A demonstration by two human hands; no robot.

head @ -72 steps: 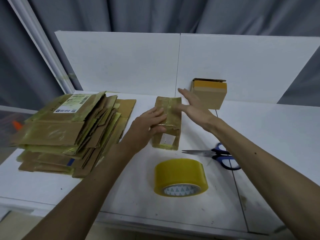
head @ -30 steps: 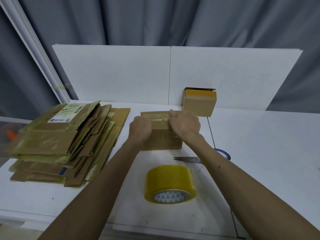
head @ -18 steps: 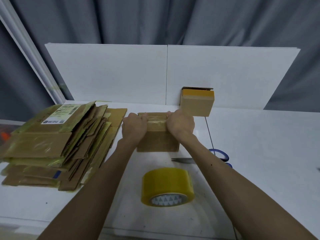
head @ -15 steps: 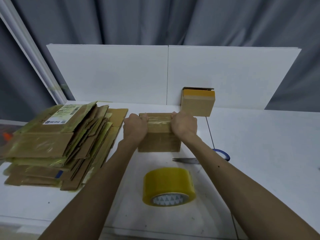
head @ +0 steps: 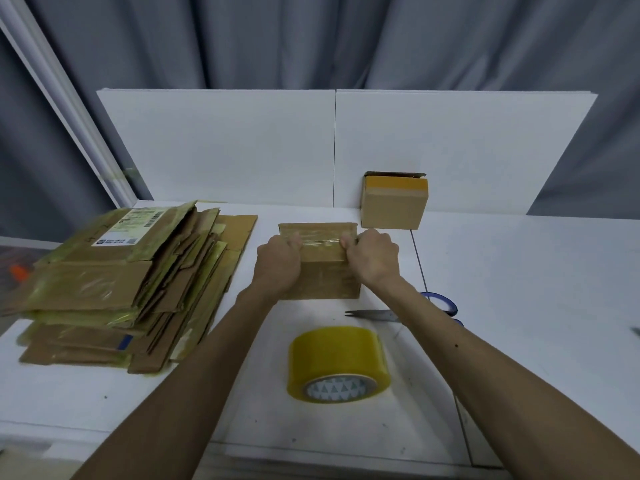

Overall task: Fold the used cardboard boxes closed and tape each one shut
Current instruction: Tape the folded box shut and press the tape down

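Folding step. The cardboard box (head: pixel 320 271) stands mid-way along the bench (head: pixel 526 299), just on the far side of the tape roll (head: pixel 337 362). The left grip (head: pixel 278 263) and right grip (head: pixel 372 259) each clasp a top side edge. The flaps should be pressed flush and level, seam closed, before taping.

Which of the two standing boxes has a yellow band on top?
The back box, against the white board: a yellow band crosses its top. The front box, held by the left hand and right hand, shows only clear tape.
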